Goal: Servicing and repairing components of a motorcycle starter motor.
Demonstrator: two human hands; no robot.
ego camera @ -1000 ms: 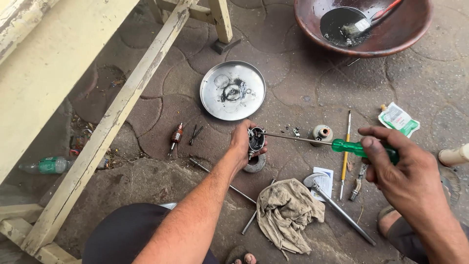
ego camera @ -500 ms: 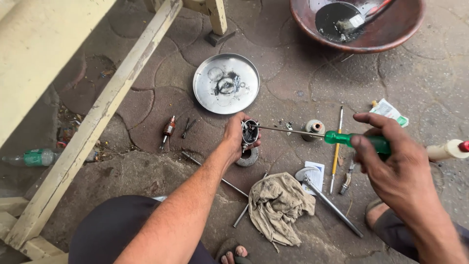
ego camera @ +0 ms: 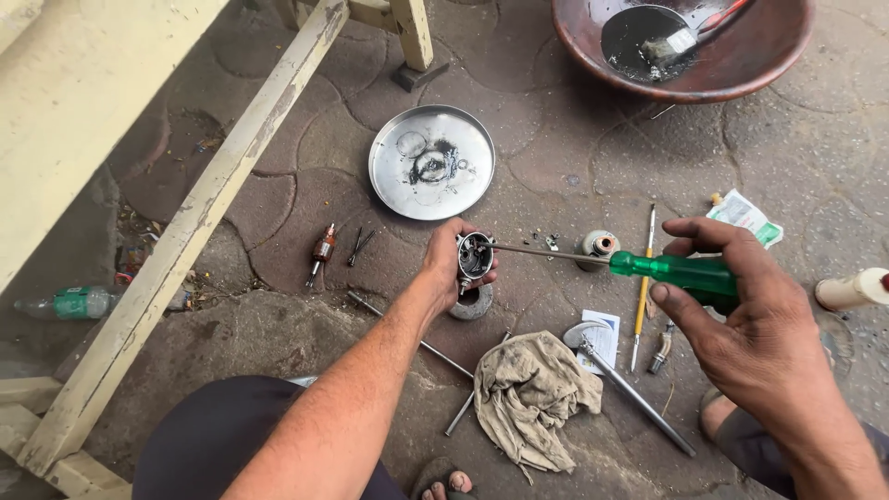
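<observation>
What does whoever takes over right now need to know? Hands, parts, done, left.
Left hand: grips a small round metal housing, open side facing right, held over a ring on the ground.
Right hand: holds the green-handled screwdriver, tip inside the housing.
Nearby: steel plate with small parts, armature, rag, long bolts.
Done: housing is open, parts laid out.
Left: screwdriver work inside the housing; the loose parts remain out.

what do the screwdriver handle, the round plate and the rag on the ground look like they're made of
Screwdriver handle: seemingly clear green plastic, glossy; light shines through it. Round plate: likely steel or aluminium, silvery and shiny with reflections, smeared with dark grime. Rag: woven cloth, probably cotton, matte, crumpled into soft folds, stained grey-beige.
</observation>
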